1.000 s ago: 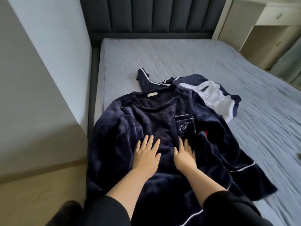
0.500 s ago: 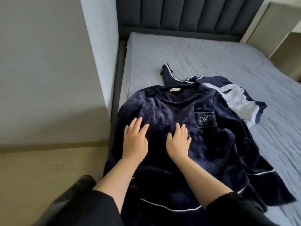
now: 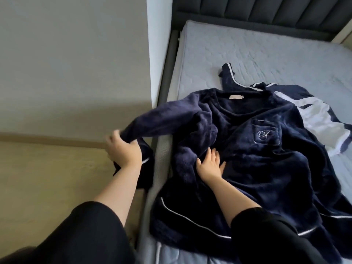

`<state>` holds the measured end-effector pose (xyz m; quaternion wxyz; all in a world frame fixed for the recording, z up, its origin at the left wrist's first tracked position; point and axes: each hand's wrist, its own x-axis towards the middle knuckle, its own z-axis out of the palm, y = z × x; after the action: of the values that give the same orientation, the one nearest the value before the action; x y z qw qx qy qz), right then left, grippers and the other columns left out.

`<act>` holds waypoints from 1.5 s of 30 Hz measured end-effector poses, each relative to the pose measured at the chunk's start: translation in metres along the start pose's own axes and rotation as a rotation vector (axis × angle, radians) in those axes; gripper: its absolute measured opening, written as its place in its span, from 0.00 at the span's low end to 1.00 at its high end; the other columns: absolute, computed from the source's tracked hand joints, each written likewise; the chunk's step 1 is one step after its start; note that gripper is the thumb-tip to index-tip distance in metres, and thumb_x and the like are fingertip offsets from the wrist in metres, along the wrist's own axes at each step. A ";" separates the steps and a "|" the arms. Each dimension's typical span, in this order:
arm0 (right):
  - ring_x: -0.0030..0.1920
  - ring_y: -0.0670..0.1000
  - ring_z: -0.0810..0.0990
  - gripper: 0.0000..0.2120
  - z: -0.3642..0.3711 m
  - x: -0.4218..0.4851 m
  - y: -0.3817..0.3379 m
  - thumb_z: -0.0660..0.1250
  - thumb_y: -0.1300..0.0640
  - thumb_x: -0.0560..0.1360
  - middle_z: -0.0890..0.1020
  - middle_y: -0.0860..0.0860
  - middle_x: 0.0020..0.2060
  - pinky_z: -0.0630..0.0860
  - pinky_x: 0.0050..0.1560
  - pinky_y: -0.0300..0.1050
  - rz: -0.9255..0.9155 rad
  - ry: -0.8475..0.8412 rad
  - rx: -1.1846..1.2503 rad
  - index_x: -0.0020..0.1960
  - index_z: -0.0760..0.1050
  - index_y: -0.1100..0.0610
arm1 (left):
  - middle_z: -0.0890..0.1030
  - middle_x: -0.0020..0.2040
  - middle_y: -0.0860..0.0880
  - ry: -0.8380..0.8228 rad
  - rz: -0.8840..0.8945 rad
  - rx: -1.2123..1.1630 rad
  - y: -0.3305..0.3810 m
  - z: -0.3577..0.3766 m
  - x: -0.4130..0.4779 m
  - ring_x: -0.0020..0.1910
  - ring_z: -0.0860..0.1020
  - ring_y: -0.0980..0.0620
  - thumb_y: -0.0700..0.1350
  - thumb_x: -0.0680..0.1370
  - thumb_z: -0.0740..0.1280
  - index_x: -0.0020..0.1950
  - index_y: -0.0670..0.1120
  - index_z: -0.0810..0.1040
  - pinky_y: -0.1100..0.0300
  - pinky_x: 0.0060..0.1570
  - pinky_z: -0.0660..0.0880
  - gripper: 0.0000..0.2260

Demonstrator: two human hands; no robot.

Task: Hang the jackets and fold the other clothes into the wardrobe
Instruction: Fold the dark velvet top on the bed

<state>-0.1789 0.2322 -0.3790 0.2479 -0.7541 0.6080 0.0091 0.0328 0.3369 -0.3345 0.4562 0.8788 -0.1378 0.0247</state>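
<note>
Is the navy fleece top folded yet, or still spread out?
Still spread out. The fleece top lies open, front up, on the bed; the left hand holds one sleeve out sideways.

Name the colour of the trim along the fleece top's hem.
White trim on the dark navy fleece top, clearest in the head view.

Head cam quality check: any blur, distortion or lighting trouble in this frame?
Head view: left hand is motion-blurred where it holds the sleeve; right hand is sharper. Wide-angle bends the bed edge. Soft daylight, no glare; the navy fleece top loses detail in dark folds.
</note>
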 end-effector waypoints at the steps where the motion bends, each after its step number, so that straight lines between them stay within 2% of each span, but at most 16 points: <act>1: 0.77 0.50 0.40 0.33 0.000 0.000 0.000 0.52 0.44 0.79 0.44 0.52 0.78 0.38 0.73 0.60 0.005 0.000 -0.004 0.78 0.43 0.55 | 0.70 0.66 0.40 0.038 -0.088 -0.049 -0.001 0.000 0.004 0.64 0.68 0.37 0.38 0.70 0.70 0.66 0.44 0.70 0.43 0.57 0.68 0.25; 4: 0.77 0.50 0.40 0.33 0.002 0.001 0.001 0.52 0.44 0.80 0.45 0.53 0.78 0.38 0.73 0.60 0.005 0.012 -0.023 0.78 0.43 0.54 | 0.59 0.75 0.40 -0.101 0.071 0.038 -0.004 0.007 0.000 0.74 0.58 0.41 0.34 0.71 0.67 0.75 0.45 0.60 0.43 0.69 0.58 0.34; 8: 0.77 0.50 0.42 0.33 0.007 0.003 0.002 0.53 0.44 0.80 0.45 0.52 0.78 0.39 0.73 0.60 -0.005 0.058 -0.024 0.78 0.43 0.53 | 0.80 0.55 0.42 -0.453 0.483 -0.022 0.004 0.028 -0.034 0.57 0.75 0.39 0.34 0.73 0.64 0.58 0.41 0.79 0.55 0.58 0.67 0.15; 12: 0.77 0.50 0.41 0.33 0.010 0.006 0.002 0.52 0.43 0.80 0.44 0.51 0.78 0.39 0.73 0.60 0.012 0.051 -0.037 0.78 0.43 0.53 | 0.82 0.47 0.47 -0.878 0.181 -0.133 0.024 0.046 -0.069 0.48 0.77 0.44 0.48 0.80 0.59 0.50 0.50 0.79 0.59 0.42 0.67 0.09; 18: 0.77 0.48 0.45 0.30 0.002 0.009 0.005 0.55 0.46 0.80 0.48 0.49 0.78 0.39 0.74 0.58 -0.004 0.050 0.088 0.78 0.48 0.50 | 0.81 0.54 0.43 -0.861 -0.120 -0.242 0.029 0.041 -0.109 0.56 0.77 0.42 0.54 0.81 0.56 0.56 0.44 0.78 0.57 0.50 0.70 0.17; 21: 0.76 0.49 0.54 0.28 -0.009 -0.001 0.011 0.61 0.51 0.79 0.61 0.51 0.76 0.42 0.75 0.53 -0.035 0.110 0.390 0.76 0.57 0.51 | 0.77 0.63 0.48 -1.011 -0.085 -0.305 0.028 0.031 -0.123 0.63 0.74 0.48 0.57 0.79 0.60 0.69 0.48 0.71 0.60 0.57 0.68 0.22; 24: 0.72 0.50 0.66 0.25 -0.023 -0.024 0.019 0.62 0.58 0.78 0.70 0.54 0.71 0.59 0.70 0.40 -0.027 0.175 0.726 0.74 0.63 0.56 | 0.77 0.64 0.53 -1.111 0.068 -0.263 0.025 0.014 -0.129 0.63 0.74 0.53 0.61 0.70 0.69 0.72 0.55 0.65 0.59 0.61 0.70 0.32; 27: 0.68 0.49 0.71 0.21 -0.034 -0.054 0.031 0.61 0.60 0.78 0.74 0.54 0.68 0.63 0.65 0.37 -0.079 0.214 0.675 0.71 0.68 0.58 | 0.76 0.63 0.57 -1.284 0.155 -0.141 0.023 -0.004 -0.130 0.62 0.73 0.57 0.60 0.64 0.74 0.73 0.56 0.63 0.64 0.57 0.68 0.40; 30: 0.66 0.50 0.73 0.19 -0.033 -0.090 0.051 0.61 0.58 0.79 0.76 0.53 0.65 0.64 0.65 0.38 -0.138 0.254 0.550 0.69 0.69 0.57 | 0.79 0.57 0.58 -1.402 0.103 -0.100 0.022 -0.018 -0.132 0.58 0.76 0.59 0.51 0.69 0.76 0.70 0.52 0.68 0.69 0.52 0.69 0.32; 33: 0.62 0.55 0.73 0.16 -0.029 -0.134 0.071 0.60 0.60 0.78 0.78 0.56 0.60 0.63 0.61 0.35 -0.325 0.501 0.372 0.65 0.73 0.61 | 0.83 0.40 0.52 -1.381 -0.384 -0.434 0.032 -0.032 -0.130 0.37 0.82 0.57 0.47 0.76 0.69 0.53 0.44 0.78 0.68 0.34 0.75 0.09; 35: 0.57 0.57 0.73 0.15 -0.027 -0.160 0.086 0.59 0.61 0.76 0.78 0.60 0.55 0.65 0.62 0.42 -0.513 0.706 0.251 0.59 0.75 0.67 | 0.84 0.40 0.45 -1.303 -0.681 -0.692 0.033 -0.038 -0.129 0.36 0.83 0.53 0.48 0.78 0.66 0.50 0.41 0.79 0.66 0.33 0.77 0.11; 36: 0.56 0.57 0.73 0.16 -0.024 -0.171 0.094 0.60 0.60 0.75 0.78 0.61 0.54 0.67 0.60 0.46 -0.590 0.746 0.196 0.58 0.75 0.67 | 0.85 0.45 0.44 -1.268 -0.680 -0.635 0.033 -0.042 -0.130 0.42 0.84 0.50 0.50 0.77 0.67 0.55 0.40 0.79 0.64 0.38 0.78 0.14; 38: 0.53 0.57 0.73 0.17 -0.012 -0.188 0.110 0.62 0.56 0.74 0.78 0.60 0.52 0.68 0.57 0.49 -0.699 0.698 0.090 0.57 0.75 0.65 | 0.80 0.59 0.44 -1.124 -0.445 -0.201 0.021 -0.043 -0.138 0.56 0.79 0.44 0.52 0.73 0.72 0.67 0.40 0.71 0.58 0.51 0.75 0.27; 41: 0.51 0.58 0.76 0.23 0.007 -0.200 0.131 0.67 0.47 0.71 0.79 0.59 0.51 0.72 0.55 0.49 -0.795 0.522 -0.128 0.57 0.77 0.64 | 0.77 0.62 0.47 -0.838 -0.009 0.137 0.005 -0.044 -0.146 0.55 0.77 0.44 0.61 0.72 0.69 0.67 0.47 0.67 0.55 0.48 0.70 0.29; 43: 0.52 0.59 0.79 0.31 0.015 -0.203 0.141 0.72 0.41 0.66 0.80 0.58 0.52 0.76 0.54 0.50 -0.799 0.416 -0.297 0.58 0.78 0.63 | 0.77 0.61 0.46 -0.896 -0.088 0.120 0.008 -0.042 -0.148 0.54 0.76 0.43 0.68 0.74 0.60 0.67 0.47 0.69 0.53 0.49 0.70 0.31; 45: 0.54 0.59 0.80 0.38 0.017 -0.203 0.144 0.75 0.37 0.60 0.79 0.58 0.54 0.76 0.56 0.52 -0.768 0.339 -0.391 0.60 0.77 0.62 | 0.74 0.66 0.42 -0.947 -0.403 0.045 0.015 -0.038 -0.147 0.63 0.72 0.41 0.69 0.76 0.52 0.70 0.43 0.69 0.49 0.60 0.66 0.35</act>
<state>-0.3597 0.4047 -0.3825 -0.0163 -0.9483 0.3032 -0.0923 -0.1096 0.3915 -0.3256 0.3206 0.8124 -0.1567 -0.4612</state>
